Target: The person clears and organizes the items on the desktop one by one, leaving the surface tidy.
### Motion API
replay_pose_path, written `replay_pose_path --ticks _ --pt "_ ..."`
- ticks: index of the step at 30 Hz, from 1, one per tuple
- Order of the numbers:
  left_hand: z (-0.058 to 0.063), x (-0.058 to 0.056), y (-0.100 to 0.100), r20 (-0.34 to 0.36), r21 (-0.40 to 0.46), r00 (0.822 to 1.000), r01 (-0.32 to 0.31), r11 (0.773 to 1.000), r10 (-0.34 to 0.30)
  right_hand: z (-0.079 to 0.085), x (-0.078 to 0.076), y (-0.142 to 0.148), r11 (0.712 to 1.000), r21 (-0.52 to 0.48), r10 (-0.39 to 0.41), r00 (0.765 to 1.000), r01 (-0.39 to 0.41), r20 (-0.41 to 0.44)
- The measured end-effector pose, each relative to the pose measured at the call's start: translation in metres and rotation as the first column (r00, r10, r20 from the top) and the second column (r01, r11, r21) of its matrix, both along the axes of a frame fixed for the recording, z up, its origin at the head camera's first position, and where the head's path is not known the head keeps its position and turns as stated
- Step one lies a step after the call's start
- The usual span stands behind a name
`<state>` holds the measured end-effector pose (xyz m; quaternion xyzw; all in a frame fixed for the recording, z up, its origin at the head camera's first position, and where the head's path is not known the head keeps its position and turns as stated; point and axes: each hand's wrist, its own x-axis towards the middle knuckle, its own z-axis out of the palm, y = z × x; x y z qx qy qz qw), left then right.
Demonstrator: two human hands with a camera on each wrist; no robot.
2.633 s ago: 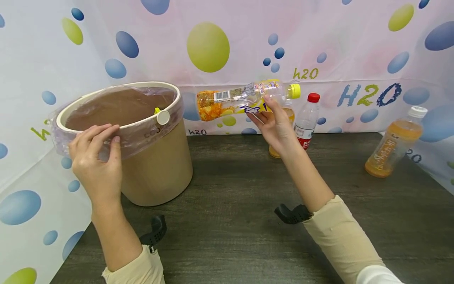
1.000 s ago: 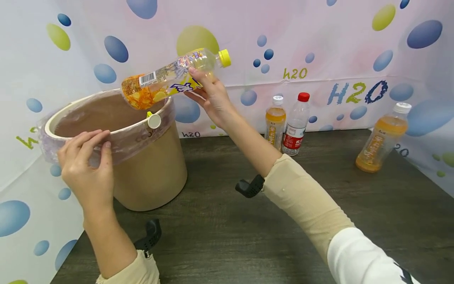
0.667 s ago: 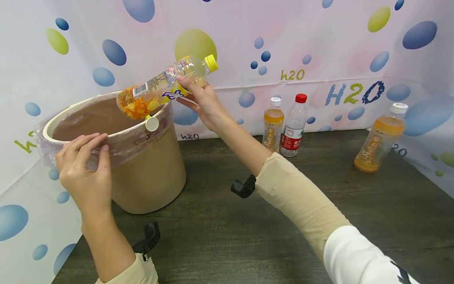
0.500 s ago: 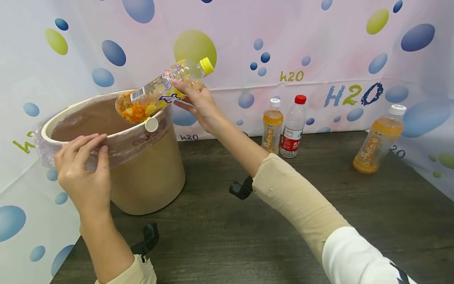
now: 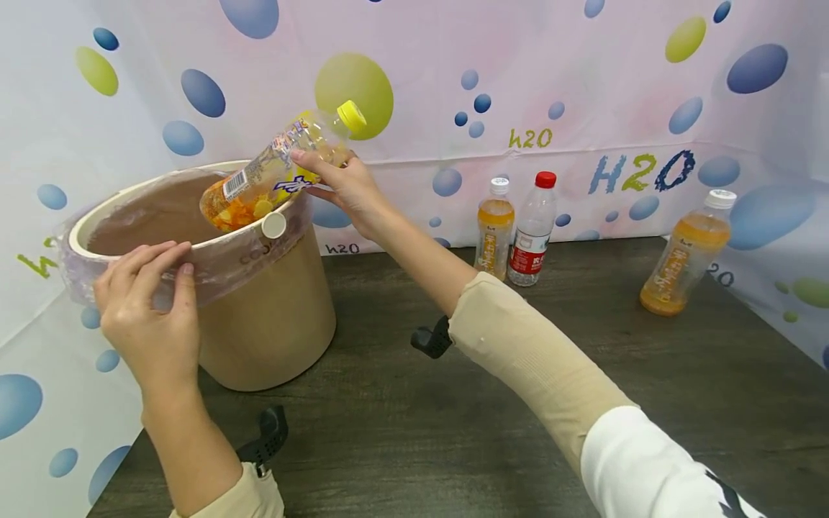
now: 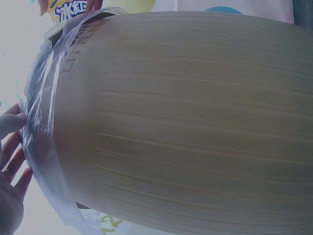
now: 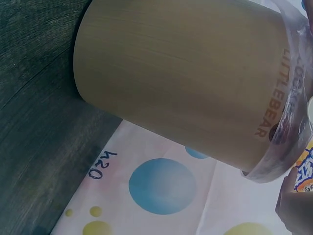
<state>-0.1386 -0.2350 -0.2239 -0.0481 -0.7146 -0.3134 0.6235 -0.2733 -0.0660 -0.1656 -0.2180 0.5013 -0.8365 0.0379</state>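
My left hand [image 5: 147, 316] grips the front rim of the beige trash bin [image 5: 265, 324], its fingertips over the lip and thumb on the outside. A clear plastic liner [image 5: 223, 270] is folded down around that rim. At the bin's right side, my right hand [image 5: 340, 187] holds a drink bottle [image 5: 259, 187] by its upper half. This bottle is tilted, yellow cap [image 5: 352, 116] up to the right, its orange-labelled base down inside the opening. Part of its label [image 7: 305, 169] shows in the right wrist view. The bin's bottom inside is hidden.
Behind my right forearm stand a white-capped bottle [image 5: 494, 234] of orange drink and a clear red-capped bottle [image 5: 534, 230]. Another white-capped bottle [image 5: 686, 252] stands farther right on the dark wooden table [image 5: 401, 424]. A dotted backdrop [image 5: 427, 86] rises behind.
My right hand has carried the bottle leftward from above the table to the bin and tipped its base down into the opening. The left hand keeps its place on the rim.
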Motion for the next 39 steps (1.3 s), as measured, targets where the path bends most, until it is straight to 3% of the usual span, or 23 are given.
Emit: replay_pose_path --ticks 9,14,21,29,39 --pt "0.002 0.001 0.002 -0.004 0.007 1.000 -0.006 1.000 0.006 0.004 0.002 -0.006 0.986 0.150 -0.062 0.996 0.072 -0.070" --pt "0.003 0.002 0.005 -0.002 0.018 1.000 -0.002 1.000 0.002 0.006 0.004 -0.004 0.963 0.235 -0.107 0.989 0.128 -0.101" --pt "-0.004 -0.003 -0.006 0.001 0.005 1.000 -0.015 1.000 0.015 0.006 0.010 -0.006 0.911 0.389 -0.090 0.986 0.139 -0.141" --pt "-0.005 -0.008 -0.011 0.004 -0.016 1.000 -0.006 1.000 0.007 0.007 0.013 -0.011 0.884 0.436 -0.080 0.973 0.170 -0.218" --pt "-0.005 -0.007 -0.010 0.019 -0.019 1.000 -0.003 1.000 0.003 0.002 0.016 -0.018 0.761 0.585 -0.060 0.927 0.283 -0.370"
